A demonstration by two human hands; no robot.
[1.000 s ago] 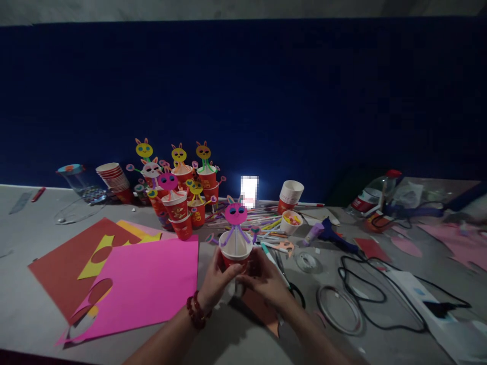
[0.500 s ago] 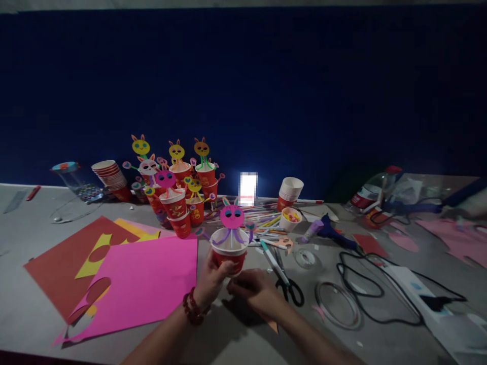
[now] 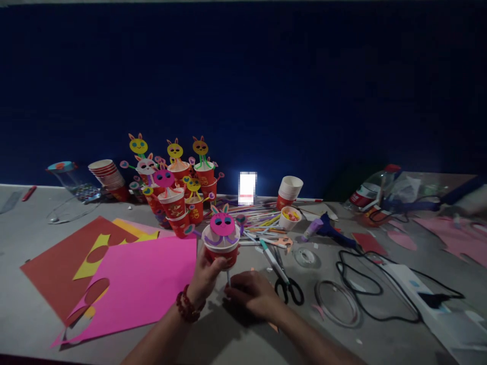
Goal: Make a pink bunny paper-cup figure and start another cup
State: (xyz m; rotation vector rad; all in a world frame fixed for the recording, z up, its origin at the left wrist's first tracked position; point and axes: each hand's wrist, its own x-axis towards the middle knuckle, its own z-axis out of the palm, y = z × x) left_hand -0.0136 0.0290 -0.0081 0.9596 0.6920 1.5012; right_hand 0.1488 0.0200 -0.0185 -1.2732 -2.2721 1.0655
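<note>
My left hand (image 3: 203,276) grips a red paper cup (image 3: 221,251) from below and holds it just above the table. A pink paper bunny face (image 3: 222,224) sits low at the cup's rim, with purple arms curling out of the cup. Under the cup a thin white stick (image 3: 228,277) pokes out, and my right hand (image 3: 249,294) is closed in a pinch at its lower end. A beaded bracelet (image 3: 186,306) circles my left wrist.
Several finished bunny cups (image 3: 178,195) cluster behind. Pink (image 3: 144,284), yellow and red paper sheets lie at the left. Scissors (image 3: 287,286), pens, a glue gun (image 3: 335,233) with black cable, cup stacks (image 3: 291,191) and a bottle (image 3: 371,195) crowd the right.
The bunny face has sunk from high above the rim down to the rim while the stick emerged below the cup. My right hand has dropped beneath the cup; the cup shifted slightly left.
</note>
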